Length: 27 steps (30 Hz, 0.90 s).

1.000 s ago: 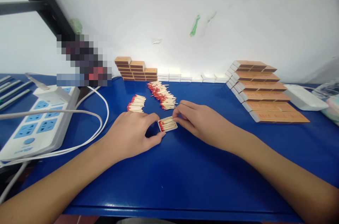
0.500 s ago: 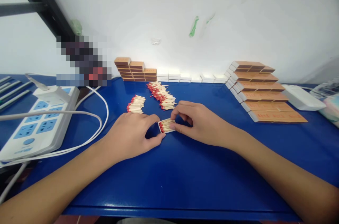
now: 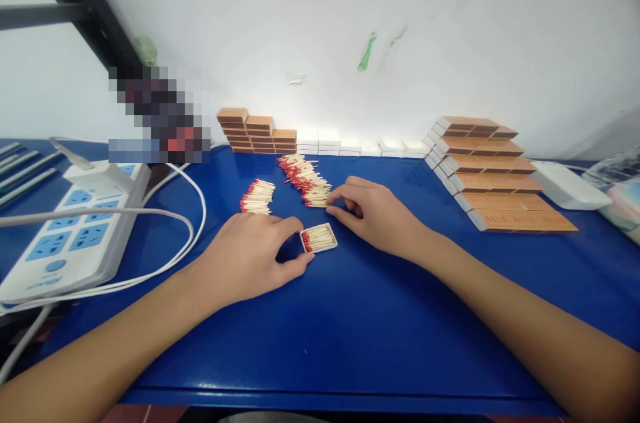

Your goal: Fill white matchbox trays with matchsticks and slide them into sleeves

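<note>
A small white matchbox tray (image 3: 319, 238) filled with red-tipped matches lies on the blue table (image 3: 350, 316). My left hand (image 3: 250, 256) steadies the tray's left end between thumb and forefinger. My right hand (image 3: 373, 213) has reached past the tray to the near end of the loose match pile (image 3: 305, 180), fingertips pinched at the matches there. A smaller bundle of matches (image 3: 257, 196) lies to the left of the pile.
Brown matchbox sleeves (image 3: 257, 131) are stacked at the back wall beside a row of white trays (image 3: 360, 145). Rows of brown sleeves (image 3: 495, 176) are piled at right, next to a white box (image 3: 570, 184). A power strip (image 3: 75, 230) with white cables (image 3: 185, 236) lies at left.
My right hand has lifted off the tray and moved back to the loose match pile. My left hand stays on the tray.
</note>
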Tool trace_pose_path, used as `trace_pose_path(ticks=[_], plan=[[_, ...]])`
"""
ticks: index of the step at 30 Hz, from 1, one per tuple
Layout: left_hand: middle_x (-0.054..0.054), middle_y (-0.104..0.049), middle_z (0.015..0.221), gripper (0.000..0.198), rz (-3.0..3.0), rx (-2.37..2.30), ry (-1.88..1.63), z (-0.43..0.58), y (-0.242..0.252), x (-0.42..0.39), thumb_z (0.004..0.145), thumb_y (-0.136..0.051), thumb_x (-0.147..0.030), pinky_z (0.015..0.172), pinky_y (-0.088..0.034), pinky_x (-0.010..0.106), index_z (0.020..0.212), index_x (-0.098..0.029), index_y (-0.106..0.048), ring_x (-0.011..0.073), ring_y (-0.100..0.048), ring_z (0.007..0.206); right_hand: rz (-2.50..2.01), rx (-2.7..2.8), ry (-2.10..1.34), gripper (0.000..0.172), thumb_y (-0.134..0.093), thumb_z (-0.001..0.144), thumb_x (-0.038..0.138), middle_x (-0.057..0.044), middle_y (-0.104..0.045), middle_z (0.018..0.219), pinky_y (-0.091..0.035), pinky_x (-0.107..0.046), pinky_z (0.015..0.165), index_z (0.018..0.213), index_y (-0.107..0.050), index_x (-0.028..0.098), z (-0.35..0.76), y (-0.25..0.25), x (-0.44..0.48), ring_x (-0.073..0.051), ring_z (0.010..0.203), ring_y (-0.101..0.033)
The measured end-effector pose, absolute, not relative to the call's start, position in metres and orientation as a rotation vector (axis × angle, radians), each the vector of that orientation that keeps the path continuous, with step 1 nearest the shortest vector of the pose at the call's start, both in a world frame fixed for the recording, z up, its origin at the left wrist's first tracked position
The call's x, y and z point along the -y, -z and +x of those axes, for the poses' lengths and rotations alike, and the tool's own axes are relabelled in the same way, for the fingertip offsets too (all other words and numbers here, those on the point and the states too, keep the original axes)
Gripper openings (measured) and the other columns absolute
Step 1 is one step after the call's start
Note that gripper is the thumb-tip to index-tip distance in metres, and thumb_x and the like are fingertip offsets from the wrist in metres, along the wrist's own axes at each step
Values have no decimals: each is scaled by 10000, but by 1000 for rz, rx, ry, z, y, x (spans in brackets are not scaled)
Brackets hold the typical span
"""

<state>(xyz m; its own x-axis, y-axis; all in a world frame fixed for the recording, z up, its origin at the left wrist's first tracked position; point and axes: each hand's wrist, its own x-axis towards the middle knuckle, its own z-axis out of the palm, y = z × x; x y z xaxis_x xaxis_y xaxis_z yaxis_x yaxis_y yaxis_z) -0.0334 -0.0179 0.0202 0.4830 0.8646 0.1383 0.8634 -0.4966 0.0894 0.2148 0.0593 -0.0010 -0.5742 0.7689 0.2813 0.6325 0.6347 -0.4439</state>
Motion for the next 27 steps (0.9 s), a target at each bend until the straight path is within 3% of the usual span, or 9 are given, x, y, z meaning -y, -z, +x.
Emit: trace_pose_path(ticks=[5, 27], plan=[[15, -775, 808, 335, 2697, -1579, -262, -33, -20, 17, 976, -626, -527, 593, -391, 307, 1117, -251, -755, 206, -708, 690, -1141, 2421, -402, 92, -647, 1005, 227, -9, -579, 853, -351, -290, 635, 930, -695, 204, 214, 4, -61, -142, 680, -502], [8, -778, 822, 340, 2693, -1578, -255, -33, -20, 17, 981, -621, -525, 598, -400, 314, 1137, -254, -754, 217, -716, 715, -1230, 2504, -369, 89, -611, 1035, 271, -33, -623, 935, -390, -315, 670, 978, -645, 210, 220, -1, -59, -170, 736, -547]])
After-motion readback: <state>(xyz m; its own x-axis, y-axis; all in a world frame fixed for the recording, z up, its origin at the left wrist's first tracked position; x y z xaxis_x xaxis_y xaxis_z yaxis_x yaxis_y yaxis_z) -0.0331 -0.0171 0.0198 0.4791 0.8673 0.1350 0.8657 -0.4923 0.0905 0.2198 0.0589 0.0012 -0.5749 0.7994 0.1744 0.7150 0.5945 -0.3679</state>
